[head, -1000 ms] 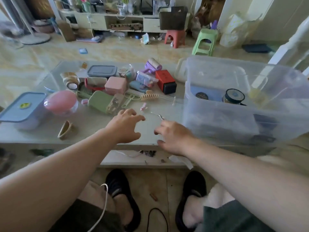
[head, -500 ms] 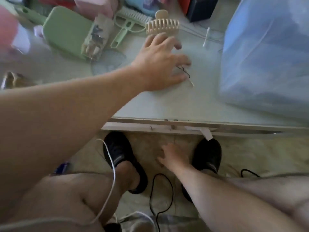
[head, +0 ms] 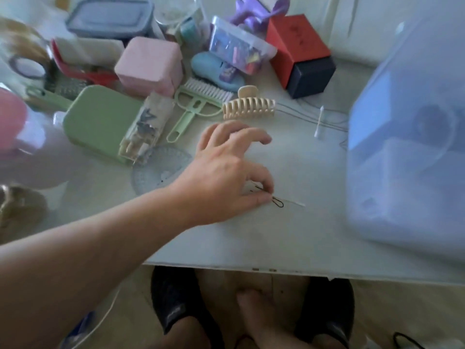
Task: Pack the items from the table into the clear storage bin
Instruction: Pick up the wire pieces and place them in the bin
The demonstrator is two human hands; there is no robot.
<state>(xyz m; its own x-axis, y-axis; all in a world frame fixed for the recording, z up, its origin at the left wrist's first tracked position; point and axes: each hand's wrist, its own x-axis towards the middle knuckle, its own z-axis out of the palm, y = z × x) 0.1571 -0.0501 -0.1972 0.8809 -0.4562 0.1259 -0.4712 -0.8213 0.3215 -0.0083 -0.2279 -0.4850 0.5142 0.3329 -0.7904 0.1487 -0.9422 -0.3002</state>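
Left hand [head: 226,170] pinches a thin black hairpin [head: 278,201] flat on the table [head: 251,243], pin projecting at 3 o'clock toward the clear storage bin [head: 407,147]. Right hand [head: 254,308] below table edge; its grip cannot be told.

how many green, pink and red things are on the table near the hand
green: 2, the flat case and the brush
pink: 2, the box and the round lid at the left edge
red: 1, the red and black box
total: 5
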